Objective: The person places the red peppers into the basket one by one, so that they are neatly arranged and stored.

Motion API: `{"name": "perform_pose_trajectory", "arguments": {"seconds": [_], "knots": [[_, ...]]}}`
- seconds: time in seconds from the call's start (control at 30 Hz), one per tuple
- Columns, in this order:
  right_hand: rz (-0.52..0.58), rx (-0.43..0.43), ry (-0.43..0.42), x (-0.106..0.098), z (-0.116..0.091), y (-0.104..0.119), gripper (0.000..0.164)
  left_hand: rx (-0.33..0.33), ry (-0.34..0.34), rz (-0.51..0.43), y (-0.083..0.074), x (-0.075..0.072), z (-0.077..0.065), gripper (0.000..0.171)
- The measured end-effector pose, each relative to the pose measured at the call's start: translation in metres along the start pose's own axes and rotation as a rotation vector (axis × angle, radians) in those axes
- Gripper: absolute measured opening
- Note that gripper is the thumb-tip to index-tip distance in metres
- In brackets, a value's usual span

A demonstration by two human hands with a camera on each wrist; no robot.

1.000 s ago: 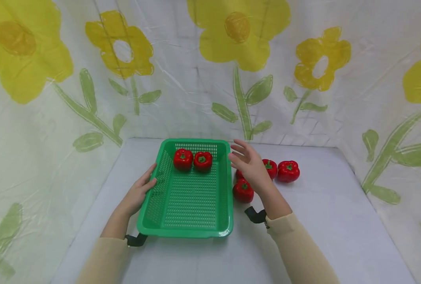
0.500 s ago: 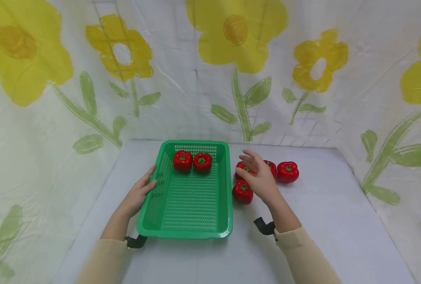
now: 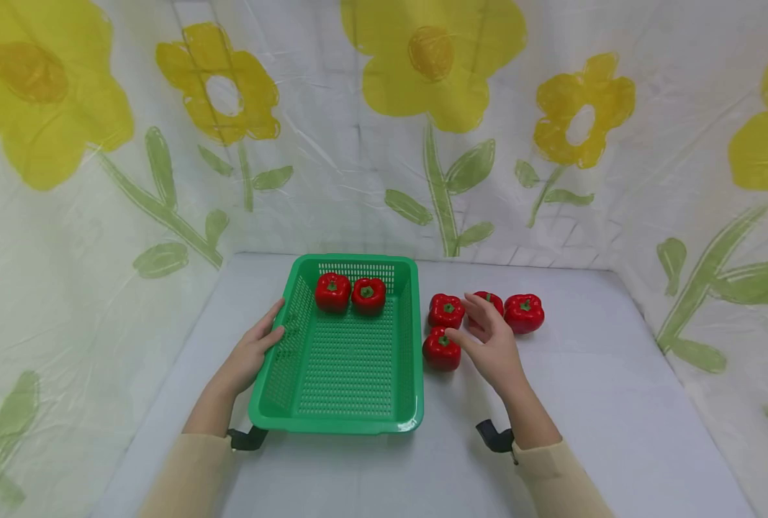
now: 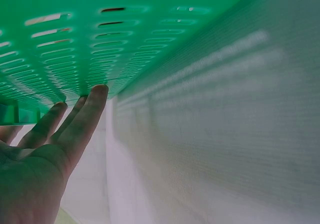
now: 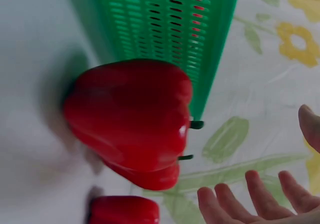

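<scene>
A green plastic basket (image 3: 345, 426) with slotted walls has two red bell peppers (image 3: 332, 292) near its far end. My left hand (image 3: 249, 354) holds its left rim, thumb over the edge; in the left wrist view the fingers (image 4: 82, 121) lie against the outside of the slotted wall. My right hand (image 3: 495, 351) is spread above the peppers right of the basket, with nothing in its grasp. Its thumb overlaps the nearest bell pepper (image 3: 440, 351) in the head view. The right wrist view shows that pepper (image 5: 130, 109) below the raised, parted fingers (image 5: 260, 194).
Several red peppers are grouped right of the basket, including one behind (image 3: 446, 310) and the rightmost pepper (image 3: 524, 314). A white table (image 3: 604, 388) lies under everything. A curtain (image 3: 332, 187) with yellow flowers hangs around the back and sides.
My right hand has moved from beside the basket's right rim toward the right and nearer to me, over the peppers. The left hand and basket have stayed nearly in place.
</scene>
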State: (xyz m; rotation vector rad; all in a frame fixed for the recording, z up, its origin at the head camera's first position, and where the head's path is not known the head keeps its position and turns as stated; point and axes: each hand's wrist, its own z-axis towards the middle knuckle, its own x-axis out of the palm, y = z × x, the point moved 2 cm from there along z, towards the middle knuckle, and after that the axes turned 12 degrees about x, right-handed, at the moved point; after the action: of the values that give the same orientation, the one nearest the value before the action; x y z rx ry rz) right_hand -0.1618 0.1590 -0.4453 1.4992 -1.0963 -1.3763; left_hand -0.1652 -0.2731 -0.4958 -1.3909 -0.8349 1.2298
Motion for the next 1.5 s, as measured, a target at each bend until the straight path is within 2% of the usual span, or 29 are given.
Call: {"name": "perform_pose_trajectory", "arguments": {"seconds": [0.27, 0.53, 0.7, 1.17, 1.5], "knots": [[0.024, 0.103, -0.042, 0.0, -0.008, -0.029, 0.08, -0.003, 0.005, 0.004, 0.0, -0.001, 0.0, 0.059], [0.079, 0.211, 0.01, 0.006, -0.008, -0.057, 0.086, 0.005, 0.006, -0.006, 0.0, -0.002, 0.001, 0.059], [0.112, 0.24, 0.039, 0.013, -0.009, -0.068, 0.085, 0.01, 0.012, 0.002, -0.002, -0.002, 0.001, 0.06], [0.225, 0.316, 0.073, 0.023, -0.007, -0.084, 0.087, -0.005, -0.004, 0.008, -0.002, -0.001, 0.001, 0.06], [0.245, 0.345, 0.092, 0.026, -0.008, -0.084, 0.079, -0.007, -0.004, -0.007, 0.0, 0.0, 0.001, 0.06]]}}
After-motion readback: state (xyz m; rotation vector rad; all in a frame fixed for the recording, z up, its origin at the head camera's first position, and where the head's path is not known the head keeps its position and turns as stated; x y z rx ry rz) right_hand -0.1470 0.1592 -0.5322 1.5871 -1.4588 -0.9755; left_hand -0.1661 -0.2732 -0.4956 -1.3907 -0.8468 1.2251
